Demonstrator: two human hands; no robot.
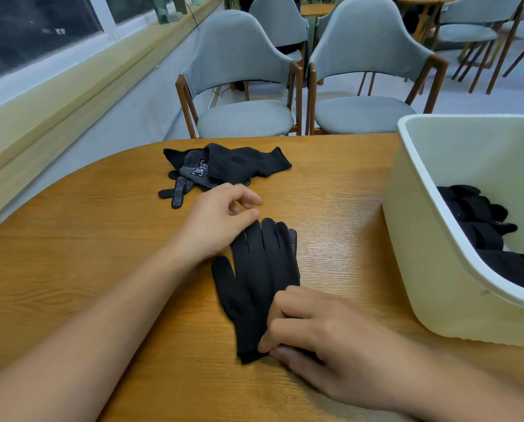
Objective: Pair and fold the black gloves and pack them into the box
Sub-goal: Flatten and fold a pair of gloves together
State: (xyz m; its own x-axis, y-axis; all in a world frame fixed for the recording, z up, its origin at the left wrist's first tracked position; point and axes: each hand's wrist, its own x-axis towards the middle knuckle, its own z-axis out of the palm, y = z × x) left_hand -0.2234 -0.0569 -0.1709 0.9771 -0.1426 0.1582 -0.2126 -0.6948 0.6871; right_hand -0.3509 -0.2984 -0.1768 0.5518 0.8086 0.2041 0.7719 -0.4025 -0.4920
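The paired gloves (260, 281) lie flat in the middle of the table (87, 269), one stacked on the other. Their long axis runs straight away from the person, with the cuff at the near end and the fingertips at the far end. The right hand (318, 339) is at the cuff, its fingers curled and pinching the cloth against the thumb. The left hand (218, 223) sits at the opposite end, just beside the glove fingertips, fingers loosely curled with no cloth visible between them. A fold would probably bring the two ends together along that axis. The box (422, 269) stands to the right, nearer the right hand, with folded gloves (480, 226) already inside. A loose heap of gloves (224, 167) waits further back. Beyond the wood-grain table stand grey upholstered chairs (242, 86) beside a window.
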